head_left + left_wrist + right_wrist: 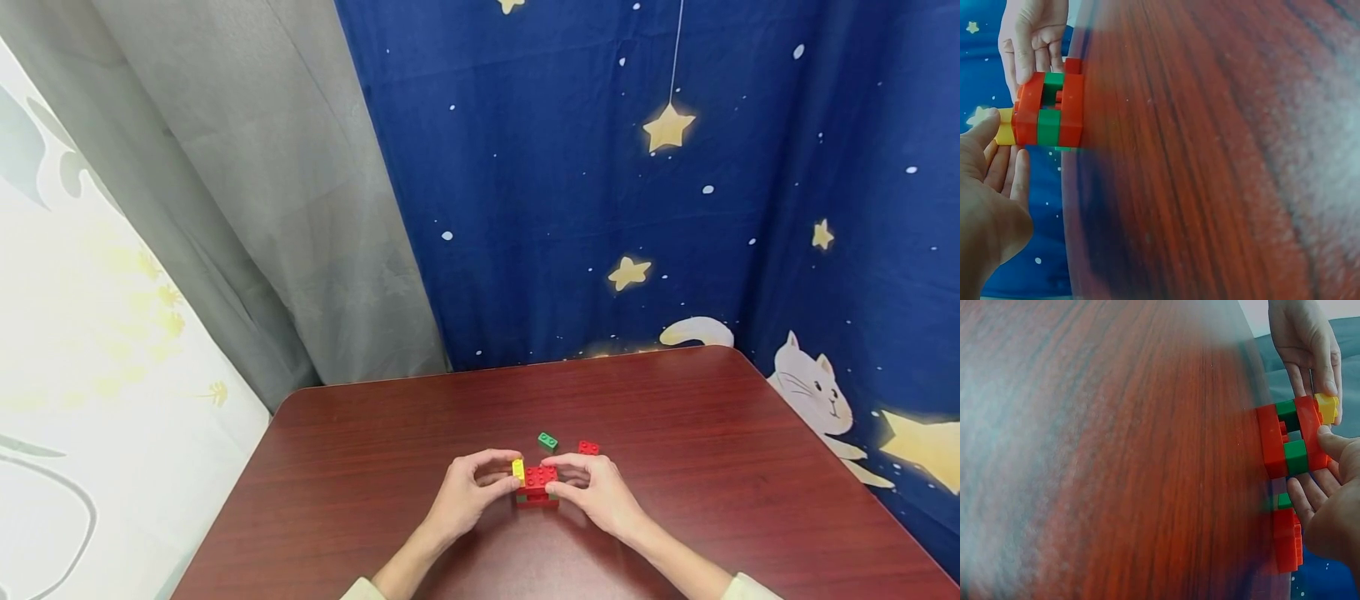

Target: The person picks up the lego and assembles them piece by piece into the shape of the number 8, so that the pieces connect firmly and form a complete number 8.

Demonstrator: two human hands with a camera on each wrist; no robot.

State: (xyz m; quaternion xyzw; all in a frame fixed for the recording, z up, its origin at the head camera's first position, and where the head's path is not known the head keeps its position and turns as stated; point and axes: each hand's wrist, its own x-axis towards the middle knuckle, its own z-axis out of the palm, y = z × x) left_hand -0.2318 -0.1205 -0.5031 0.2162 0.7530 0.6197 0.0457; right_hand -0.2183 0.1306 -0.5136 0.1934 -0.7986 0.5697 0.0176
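Note:
A block stack stands on the table, with a red brick on top (pixel 542 476), green bricks (pixel 1049 127) at both ends of the middle layer and a red brick (pixel 1271 442) at the bottom. My left hand (pixel 461 497) pinches a yellow brick (pixel 518 472) at the left end of the top red brick, between thumb and fingers. On the right end, my right hand (pixel 604 498) grips the top red brick, thumb in front and fingers behind. A gap shows between the two green bricks, with red studs in it.
Behind the stack lies a loose green brick (pixel 548 442). A loose red brick (pixel 588 447) is just beyond my right hand's fingers. The dark red wooden table (pixel 420 417) reaches back to grey and blue curtains.

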